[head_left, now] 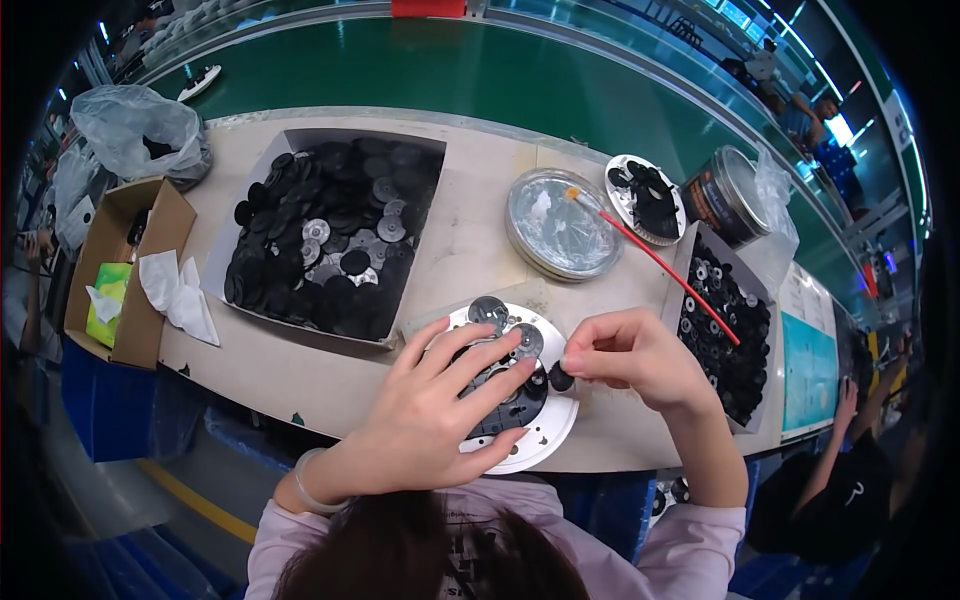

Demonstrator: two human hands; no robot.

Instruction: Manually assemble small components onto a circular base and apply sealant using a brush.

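My left hand [437, 400] lies with its fingers spread over a round white plate [562, 425] at the table's near edge. Beneath the fingers is a black plastic part [520, 405], along with two dark translucent discs, one of them the upper disc [488, 311]. At the plate's right side, the thumb and index finger of my right hand [630, 360] pinch a small black round part [561, 377]. Its finer shape is too small to make out. My left palm hides much of the black plastic part.
Left of the plate stands a box of black and grey discs [340, 220]. Beyond it are a cardboard box [150, 240] and tissues. A round tin [563, 225] holds a red-handled brush [660, 265]. A box of small black parts [725, 330] sits right; a green conveyor [380, 75] runs behind.
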